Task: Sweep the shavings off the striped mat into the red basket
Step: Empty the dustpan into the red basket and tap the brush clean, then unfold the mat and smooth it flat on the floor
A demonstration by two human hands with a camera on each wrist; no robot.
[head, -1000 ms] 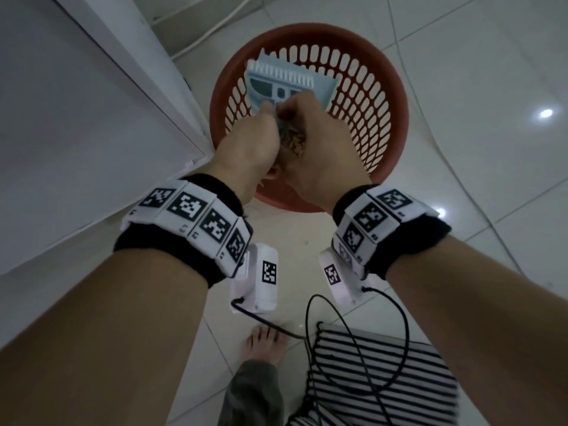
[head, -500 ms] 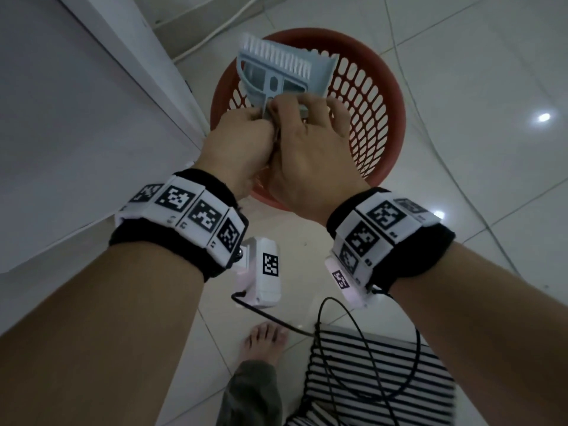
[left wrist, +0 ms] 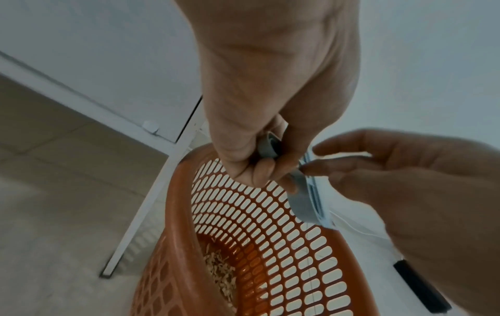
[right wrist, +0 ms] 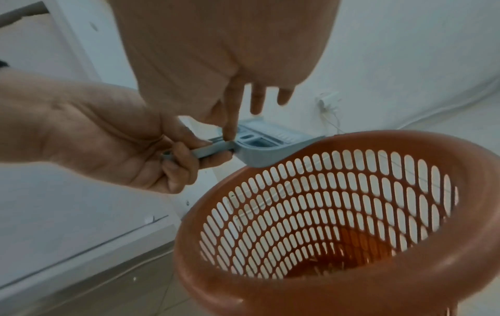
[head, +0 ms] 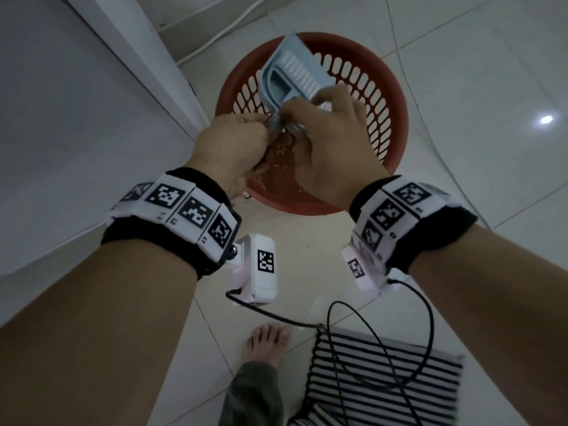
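Your left hand [head: 233, 142] gripped the dustpan [head: 289, 78] handle over the red basket [head: 387, 96]; your right hand [head: 329, 142] pinched a brush against it. Shavings [left wrist: 219, 275] lay inside. A loosened grip could have dropped the dustpan; the slotted wall could have leaked shavings.

text: none legible | wristbands [head: 184, 207]: square coded markers, tiny digits unreadable
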